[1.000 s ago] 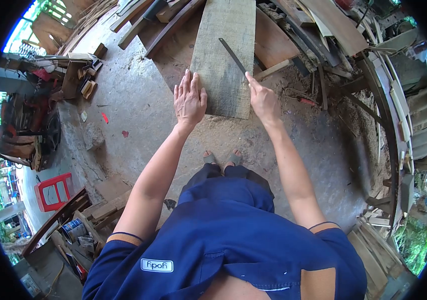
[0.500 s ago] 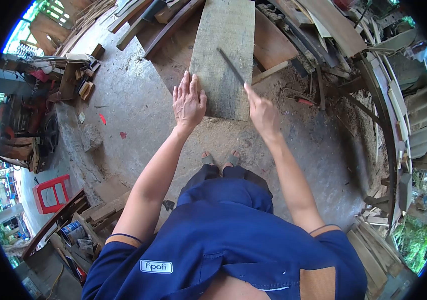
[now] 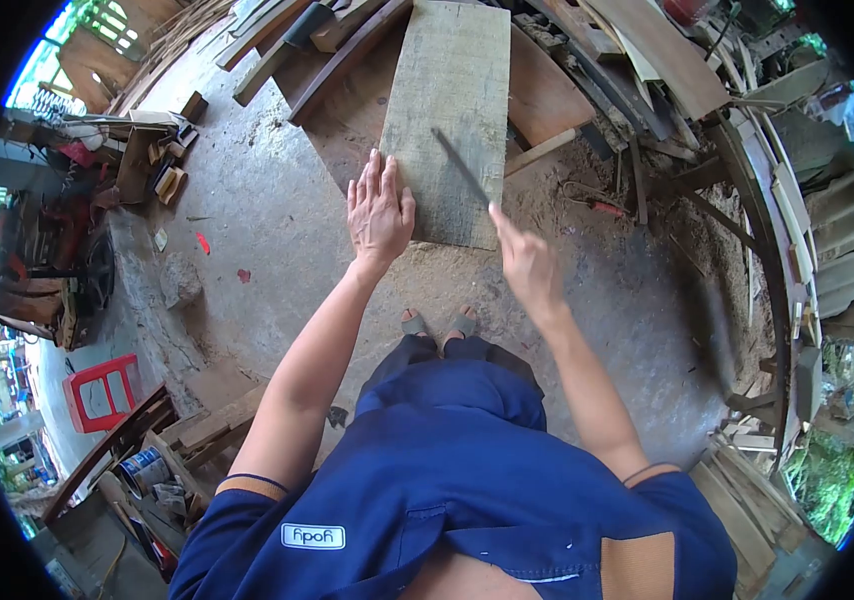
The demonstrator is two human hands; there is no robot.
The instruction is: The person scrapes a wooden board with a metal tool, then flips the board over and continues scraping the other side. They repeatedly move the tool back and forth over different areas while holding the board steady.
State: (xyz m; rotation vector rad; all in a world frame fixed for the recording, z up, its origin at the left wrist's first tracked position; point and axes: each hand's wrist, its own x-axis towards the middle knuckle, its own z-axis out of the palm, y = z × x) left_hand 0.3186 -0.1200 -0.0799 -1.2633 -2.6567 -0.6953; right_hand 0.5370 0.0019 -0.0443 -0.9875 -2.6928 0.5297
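A long, rough wooden board [image 3: 452, 90], greyish and weathered at its near end, stretches away in front of me. My left hand [image 3: 380, 215] lies on its left edge near that end, fingers extended and thumb a little apart, gripping nothing. In my right hand [image 3: 529, 262], just off the board's near right corner, is a thin dark metal bar [image 3: 462, 168]. It slants up and left over the board's face. I cannot make out whether it is a file or a blade, and the fist hides its held end.
Wood offcuts [image 3: 637, 80] and planks are piled beyond and beside the board. A red plastic stool [image 3: 102, 392] is on the left, near a paint can [image 3: 145, 468]. Sawdust and red scraps litter the concrete floor [image 3: 267, 230]. Stacked lumber [image 3: 747, 500] stands at lower right.
My right hand and the metal bar have moved down toward me, along the board. My left hand stays at the board's left edge.
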